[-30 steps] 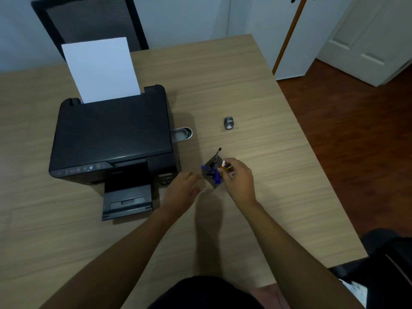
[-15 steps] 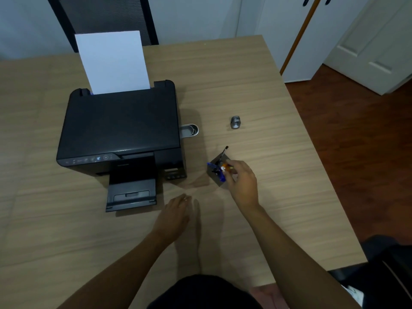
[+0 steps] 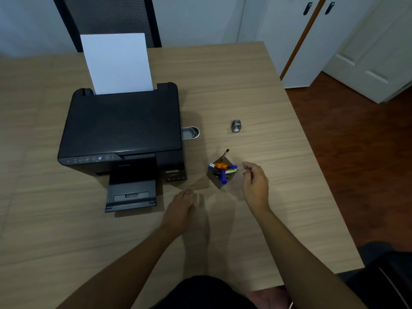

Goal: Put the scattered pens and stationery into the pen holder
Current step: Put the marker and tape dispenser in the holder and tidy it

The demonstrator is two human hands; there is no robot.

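both hands empty beside the filled pen holder

on the left of the wooden table sits a black printer with a white sheet of paper standing upright in its rear feed. a small silver oval tin lies touching the printer's right side.

the left hand rests palm down on the table in front of the printer's output tray, fingers together and nearly flat, holding nothing and well clear of the holder.

to its right stands the pen holder, a small dark square cup. in it are pens in blue, white and green, something orange on top, and a thin dark stick leaning out toward the far side.

the right hand hovers just beside the holder's right edge, not touching it. its fingers are loosely curled with the thumb and forefinger a little apart, and nothing is gripped between them.

farther back on the table, apart from everything, lies a small grey metal object.
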